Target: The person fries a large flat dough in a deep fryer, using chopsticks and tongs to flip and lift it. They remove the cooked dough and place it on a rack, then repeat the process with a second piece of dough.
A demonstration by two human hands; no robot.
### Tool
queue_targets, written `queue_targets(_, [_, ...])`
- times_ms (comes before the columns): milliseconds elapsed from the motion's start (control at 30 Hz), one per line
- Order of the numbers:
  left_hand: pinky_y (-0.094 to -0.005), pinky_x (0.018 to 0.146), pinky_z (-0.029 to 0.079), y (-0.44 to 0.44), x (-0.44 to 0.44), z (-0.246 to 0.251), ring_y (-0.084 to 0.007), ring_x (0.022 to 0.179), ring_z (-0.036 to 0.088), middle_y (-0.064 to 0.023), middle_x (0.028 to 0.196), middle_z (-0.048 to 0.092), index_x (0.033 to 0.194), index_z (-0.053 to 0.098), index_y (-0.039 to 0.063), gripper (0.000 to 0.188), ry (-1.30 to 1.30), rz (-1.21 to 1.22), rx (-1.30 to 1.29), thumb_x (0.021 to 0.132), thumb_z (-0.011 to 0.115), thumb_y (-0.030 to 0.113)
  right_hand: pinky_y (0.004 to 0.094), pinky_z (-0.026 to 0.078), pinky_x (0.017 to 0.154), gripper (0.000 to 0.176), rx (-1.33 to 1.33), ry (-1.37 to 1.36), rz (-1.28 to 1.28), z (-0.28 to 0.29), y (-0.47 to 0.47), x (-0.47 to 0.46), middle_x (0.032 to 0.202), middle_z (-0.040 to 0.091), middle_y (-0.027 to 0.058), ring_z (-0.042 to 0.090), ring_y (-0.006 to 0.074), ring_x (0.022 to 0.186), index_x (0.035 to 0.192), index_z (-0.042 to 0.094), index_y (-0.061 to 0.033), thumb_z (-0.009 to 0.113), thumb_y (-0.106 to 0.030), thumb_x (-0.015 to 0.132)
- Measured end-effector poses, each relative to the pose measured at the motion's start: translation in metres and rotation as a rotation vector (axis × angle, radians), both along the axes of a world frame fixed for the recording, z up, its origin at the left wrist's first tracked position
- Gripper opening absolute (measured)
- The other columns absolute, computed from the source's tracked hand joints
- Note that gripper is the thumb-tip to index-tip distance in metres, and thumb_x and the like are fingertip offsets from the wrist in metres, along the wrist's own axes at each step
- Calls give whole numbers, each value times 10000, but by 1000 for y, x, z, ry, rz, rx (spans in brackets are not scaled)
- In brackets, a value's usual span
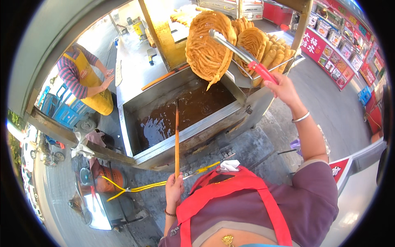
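Observation:
My right hand (282, 88) grips the red handle of metal tongs (239, 54). At the tongs' tip, above the far right part of the fryer, hangs a large golden-brown piece of fried dough (210, 46) made of many strands. My left hand (175, 186) is closed around the lower end of a long wooden stick (176, 136), whose dark upper tip reaches over the oil. Dark oil (191, 105) fills the rectangular metal fryer (197, 131) before me. Beyond its right end, a second stranded fried piece (251, 43) stands beside a pile of fried dough sticks (277, 57) in a wire rack.
A person in a yellow apron (95, 89) stands across at the left, by a metal worktable (137, 74). A post (157, 34) rises behind the fryer. Yellow hoses (148, 186) run below it, near an orange bucket (111, 180). A wooden rod (165, 77) lies along the fryer's far edge.

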State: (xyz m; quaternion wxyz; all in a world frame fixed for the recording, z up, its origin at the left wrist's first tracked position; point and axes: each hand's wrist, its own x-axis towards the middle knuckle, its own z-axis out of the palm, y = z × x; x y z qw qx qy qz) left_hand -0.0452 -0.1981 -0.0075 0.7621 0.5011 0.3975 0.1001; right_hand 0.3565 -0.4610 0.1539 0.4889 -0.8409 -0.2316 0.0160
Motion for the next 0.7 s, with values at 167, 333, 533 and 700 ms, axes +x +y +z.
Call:
queue_targets(167, [-216,396,256,8,0,-6,-34,453,344,42,669,453,1112,553,37,158,13,23,-43,980,570,123,233,379,445,221,103,-45,-85,59,-27,17,609,492,-28,459,55,483,955,630,-26,696,-234,917])
queue_targets(333, [-214,397,257,15,2,-6,-32,454,343,41,671,450,1125,548,36,167,-12,-10,-28,984,565,124,247,369,450,257,-11,-182,-183,103,-46,37,591,491,-23,457,58,478,880,613,-22,690,-264,919])
queue_targets(533, [-214,394,252,20,6,-8,-29,454,336,48,665,445,1128,546,38,167,-33,-38,-26,986,562,125,279,405,469,294,-249,-251,-273,104,-49,68,593,536,20,505,92,483,872,630,-7,714,-289,876])
queue_targets(700, [-215,391,247,19,6,-11,-30,453,334,49,662,442,1123,548,41,158,-34,-39,-36,987,561,122,305,423,496,286,-361,-103,-241,89,-37,95,600,561,30,535,109,493,920,661,3,711,-274,869])
